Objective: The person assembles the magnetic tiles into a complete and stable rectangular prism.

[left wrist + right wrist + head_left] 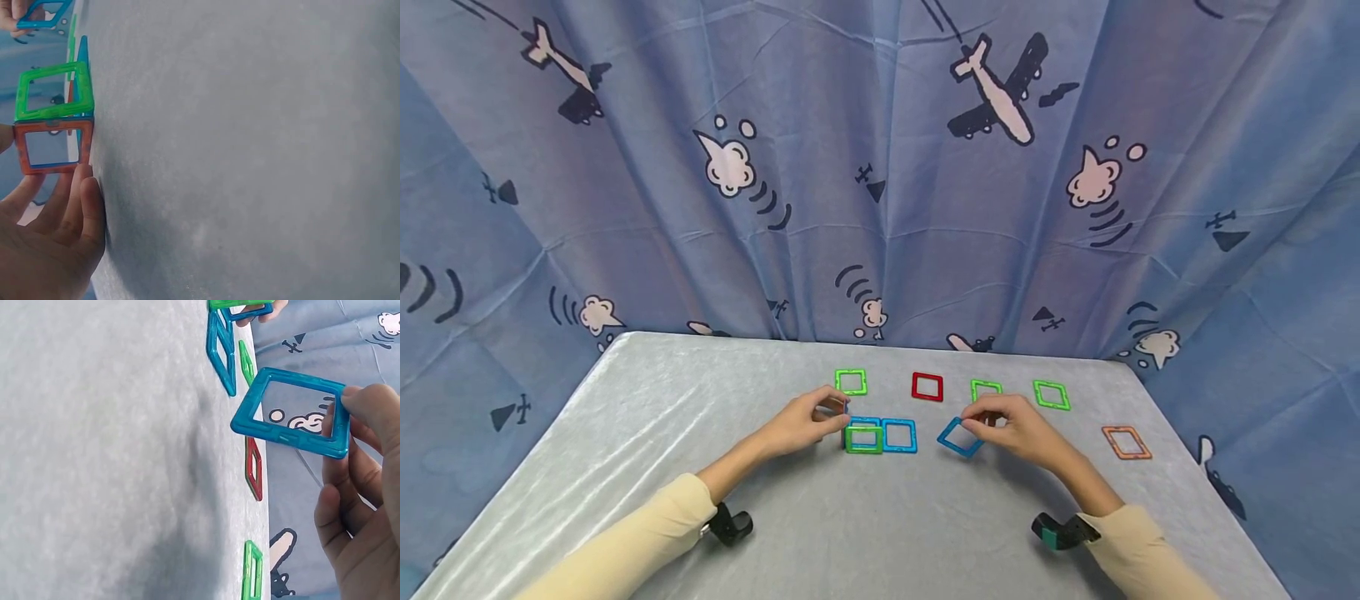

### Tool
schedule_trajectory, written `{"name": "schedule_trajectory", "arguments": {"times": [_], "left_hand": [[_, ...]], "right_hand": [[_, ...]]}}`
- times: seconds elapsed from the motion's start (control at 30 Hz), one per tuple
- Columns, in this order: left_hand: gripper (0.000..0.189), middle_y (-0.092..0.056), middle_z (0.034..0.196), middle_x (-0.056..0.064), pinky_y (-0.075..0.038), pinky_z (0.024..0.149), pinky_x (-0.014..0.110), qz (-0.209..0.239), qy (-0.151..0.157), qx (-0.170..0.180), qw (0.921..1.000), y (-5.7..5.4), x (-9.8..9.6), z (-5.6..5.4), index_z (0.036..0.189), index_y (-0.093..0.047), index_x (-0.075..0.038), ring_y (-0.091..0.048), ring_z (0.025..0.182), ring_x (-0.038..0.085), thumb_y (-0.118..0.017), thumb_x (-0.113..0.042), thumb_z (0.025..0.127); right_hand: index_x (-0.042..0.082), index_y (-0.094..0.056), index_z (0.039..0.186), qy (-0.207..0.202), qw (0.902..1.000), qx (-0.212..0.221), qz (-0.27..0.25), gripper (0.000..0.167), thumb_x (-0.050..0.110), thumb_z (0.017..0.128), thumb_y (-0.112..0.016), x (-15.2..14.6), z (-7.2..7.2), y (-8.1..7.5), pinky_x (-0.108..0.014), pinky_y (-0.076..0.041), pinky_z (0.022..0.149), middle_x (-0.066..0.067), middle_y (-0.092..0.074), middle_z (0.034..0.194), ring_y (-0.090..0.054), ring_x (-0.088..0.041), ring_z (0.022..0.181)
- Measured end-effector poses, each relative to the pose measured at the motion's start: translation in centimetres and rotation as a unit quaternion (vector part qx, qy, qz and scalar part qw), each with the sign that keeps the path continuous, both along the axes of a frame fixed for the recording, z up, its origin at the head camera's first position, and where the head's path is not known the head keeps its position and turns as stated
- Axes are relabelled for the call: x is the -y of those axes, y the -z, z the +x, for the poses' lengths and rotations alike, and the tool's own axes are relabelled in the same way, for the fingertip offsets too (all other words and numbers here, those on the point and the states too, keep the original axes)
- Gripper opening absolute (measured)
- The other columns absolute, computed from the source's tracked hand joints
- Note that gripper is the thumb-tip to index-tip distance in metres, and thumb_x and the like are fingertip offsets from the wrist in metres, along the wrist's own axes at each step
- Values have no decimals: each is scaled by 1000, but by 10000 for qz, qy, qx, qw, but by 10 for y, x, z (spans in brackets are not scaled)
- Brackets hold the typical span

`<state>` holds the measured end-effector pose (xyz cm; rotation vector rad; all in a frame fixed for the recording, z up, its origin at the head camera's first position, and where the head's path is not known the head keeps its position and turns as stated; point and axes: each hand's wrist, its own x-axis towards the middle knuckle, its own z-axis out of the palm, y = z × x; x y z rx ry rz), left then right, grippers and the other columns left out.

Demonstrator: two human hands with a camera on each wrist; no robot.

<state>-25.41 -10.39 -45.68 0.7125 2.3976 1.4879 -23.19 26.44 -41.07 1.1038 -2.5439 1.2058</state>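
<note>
My right hand (1015,425) pinches a blue square magnetic tile (289,439) by one edge, thumb and fingers on opposite faces, and holds it tilted above the table. My left hand (805,422) grips an orange-red magnetic tile (53,169), with fingers along one side and the thumb at a corner. That tile stands upright and meets an upright green tile (864,452) at a corner. A blue tile edge shows behind them, partly hidden by my left fingers. One more blue tile (899,451) lies flat to the right of this group.
At the back of the white-covered table (820,533) lie a green tile (851,393), a red tile (928,399) and two further green tiles, one (1051,405) whole and one partly behind my right hand. An orange tile (1127,457) lies far right. A patterned blue curtain (820,275) hangs behind.
</note>
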Motion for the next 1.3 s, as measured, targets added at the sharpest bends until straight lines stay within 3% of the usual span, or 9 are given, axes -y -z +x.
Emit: {"name": "schedule_trajectory", "arguments": {"times": [0.33, 0.77, 1.03, 1.3], "left_hand": [[40, -62, 126, 19, -55, 77, 43, 3, 0, -22, 10000, 0, 0, 0, 135, -55, 1, -65, 110, 37, -62, -23, 104], [39, -61, 126, 21, -56, 73, 41, 75, 55, 12, 10000, 2, 0, -2, 136, -54, 3, -65, 108, 38, -61, -19, 104], [40, -63, 125, 16, -55, 79, 42, -31, 7, -65, 10000, 5, 1, -4, 134, -57, 0, -66, 109, 34, -62, -25, 104], [37, -62, 125, 21, -55, 80, 46, 6, 13, -63, 10000, 1, 0, -1, 133, -56, 4, -65, 108, 39, -61, -18, 104]], "right_hand": [[4, -77, 96, -257, 9991, 336, -67, 10, -2, 88, -78, -1, -14, 14, -28, -53, 66, 3, -71, 86, -61, -14, 74], [5, -78, 98, -762, 9953, 545, -238, 8, 2, 90, -77, 16, -24, 16, -29, -53, 65, 5, -69, 86, -60, -15, 74], [4, -78, 97, -880, 9938, 629, -239, 9, 0, 89, -77, 31, -24, 17, -29, -53, 66, 2, -70, 88, -61, -15, 75], [-3, -76, 97, -938, 9887, 1105, -395, 8, -5, 90, -74, 38, -27, 29, -30, -55, 66, -10, -72, 91, -62, -15, 76]]}}
